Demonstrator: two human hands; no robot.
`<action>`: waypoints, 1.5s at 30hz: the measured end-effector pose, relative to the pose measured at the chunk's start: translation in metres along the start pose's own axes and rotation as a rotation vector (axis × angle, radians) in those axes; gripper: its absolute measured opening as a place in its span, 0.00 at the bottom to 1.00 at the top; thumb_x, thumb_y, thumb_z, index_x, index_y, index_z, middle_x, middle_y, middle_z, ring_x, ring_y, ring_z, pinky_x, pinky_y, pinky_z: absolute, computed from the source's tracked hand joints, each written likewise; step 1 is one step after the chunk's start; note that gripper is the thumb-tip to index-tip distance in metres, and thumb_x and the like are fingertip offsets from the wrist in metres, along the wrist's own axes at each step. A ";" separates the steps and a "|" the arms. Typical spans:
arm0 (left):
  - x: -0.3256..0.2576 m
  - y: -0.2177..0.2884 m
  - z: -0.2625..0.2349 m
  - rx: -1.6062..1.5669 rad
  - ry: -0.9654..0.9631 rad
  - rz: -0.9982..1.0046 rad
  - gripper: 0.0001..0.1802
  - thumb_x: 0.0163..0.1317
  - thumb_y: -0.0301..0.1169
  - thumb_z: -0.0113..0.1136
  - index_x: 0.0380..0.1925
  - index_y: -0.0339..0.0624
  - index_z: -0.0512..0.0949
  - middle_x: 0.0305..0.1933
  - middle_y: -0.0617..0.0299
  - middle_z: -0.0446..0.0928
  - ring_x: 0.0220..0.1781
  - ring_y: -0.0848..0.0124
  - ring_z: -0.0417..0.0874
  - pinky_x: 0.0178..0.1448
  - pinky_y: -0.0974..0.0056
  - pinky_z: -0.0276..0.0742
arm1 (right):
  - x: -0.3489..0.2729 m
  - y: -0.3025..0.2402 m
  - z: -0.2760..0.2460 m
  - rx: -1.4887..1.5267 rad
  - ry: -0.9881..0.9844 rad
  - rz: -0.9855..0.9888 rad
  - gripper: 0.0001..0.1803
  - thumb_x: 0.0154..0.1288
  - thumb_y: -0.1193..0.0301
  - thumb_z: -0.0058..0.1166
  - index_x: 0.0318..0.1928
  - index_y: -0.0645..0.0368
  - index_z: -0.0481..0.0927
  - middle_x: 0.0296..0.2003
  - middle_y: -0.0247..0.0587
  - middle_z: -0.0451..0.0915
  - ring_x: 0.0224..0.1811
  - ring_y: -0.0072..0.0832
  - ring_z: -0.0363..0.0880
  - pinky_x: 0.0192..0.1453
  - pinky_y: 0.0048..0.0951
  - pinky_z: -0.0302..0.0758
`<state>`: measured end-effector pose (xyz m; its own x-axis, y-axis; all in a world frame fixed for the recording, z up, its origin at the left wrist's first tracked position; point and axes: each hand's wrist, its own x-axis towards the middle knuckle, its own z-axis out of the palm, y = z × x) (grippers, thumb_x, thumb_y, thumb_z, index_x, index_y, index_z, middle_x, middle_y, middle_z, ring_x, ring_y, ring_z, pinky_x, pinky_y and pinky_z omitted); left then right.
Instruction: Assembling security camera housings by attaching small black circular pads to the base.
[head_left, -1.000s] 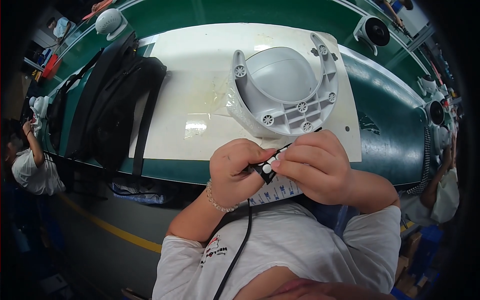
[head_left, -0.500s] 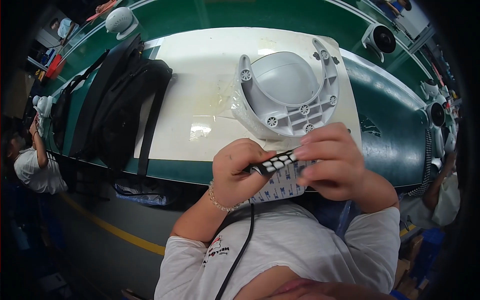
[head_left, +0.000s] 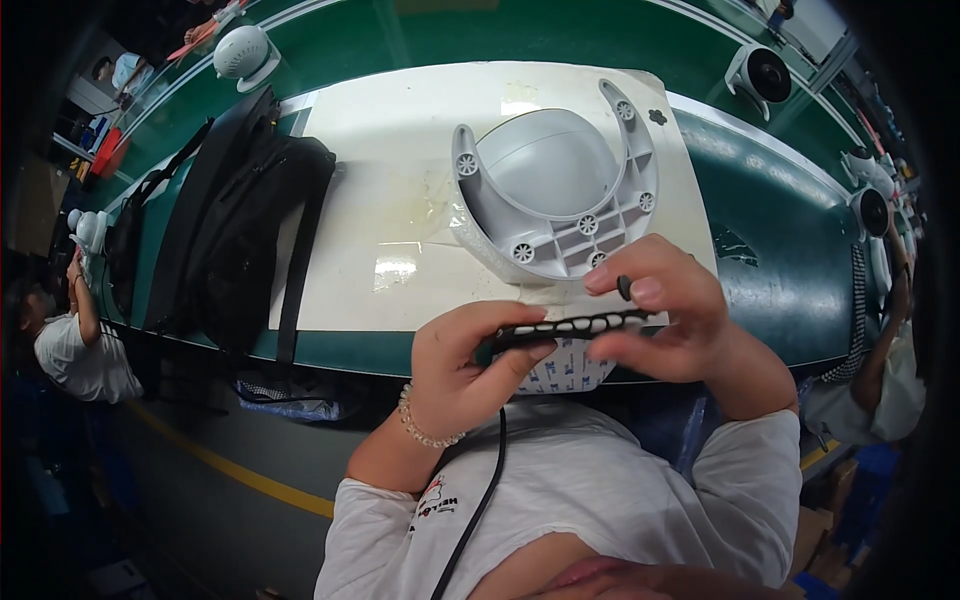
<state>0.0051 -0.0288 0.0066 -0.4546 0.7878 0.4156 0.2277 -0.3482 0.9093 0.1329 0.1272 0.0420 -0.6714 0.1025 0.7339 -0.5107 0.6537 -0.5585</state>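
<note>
Strip of white spots [head_left: 578,326] in the left hand [head_left: 455,358], small dark disc [head_left: 625,288] in the right hand [head_left: 692,312]

Seen from above, a person in a white T-shirt [head_left: 570,475] works at a green table [head_left: 770,290]. At the centre of the frame, the left thumb and fingers pinch the left end of the strip, which is black and turned nearly edge-on. Just beyond its right end, the right fingertips hold the disc clear of it, while another digit spreads apart below; exactly which digits grip the disc, I cannot tell. Below the strip shows a white sheet with blue marks [head_left: 570,370].

Above the hands, right of the middle, a pale curved base [head_left: 560,238] lies ribbed side up, with spoked round sockets, on a white board [head_left: 370,210]. A black bag [head_left: 235,240] lies at left.

As for progress, one disc appears to be off the strip, and the sockets in view bear none like it, so placing anything there seems not yet done. How many discs remain on the strip cannot be made out.
</note>
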 end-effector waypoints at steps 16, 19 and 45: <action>0.003 -0.005 0.004 -0.086 -0.034 0.002 0.12 0.43 0.19 0.66 0.30 0.35 0.76 0.25 0.59 0.76 0.26 0.75 0.76 0.30 0.73 0.69 | -0.002 -0.001 -0.009 0.109 -0.231 0.082 0.37 0.47 0.84 0.61 0.57 0.57 0.56 0.35 0.49 0.76 0.37 0.31 0.78 0.38 0.27 0.76; 0.003 -0.006 0.006 -0.070 -0.011 0.050 0.12 0.42 0.19 0.67 0.28 0.35 0.76 0.24 0.58 0.76 0.25 0.74 0.76 0.28 0.72 0.69 | -0.005 -0.002 -0.005 0.171 -0.184 0.195 0.37 0.48 0.84 0.60 0.56 0.59 0.55 0.36 0.49 0.76 0.38 0.30 0.78 0.40 0.26 0.75; 0.009 -0.008 0.009 0.187 -0.017 0.212 0.12 0.38 0.21 0.69 0.22 0.36 0.74 0.16 0.59 0.70 0.16 0.68 0.71 0.21 0.69 0.63 | -0.007 -0.005 0.018 0.110 0.137 0.044 0.26 0.43 0.85 0.59 0.44 0.53 0.69 0.33 0.38 0.72 0.33 0.33 0.73 0.36 0.27 0.68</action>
<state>0.0071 -0.0147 0.0028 -0.3655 0.7166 0.5940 0.4720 -0.4074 0.7818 0.1306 0.1099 0.0332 -0.6187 0.2359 0.7494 -0.5428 0.5613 -0.6248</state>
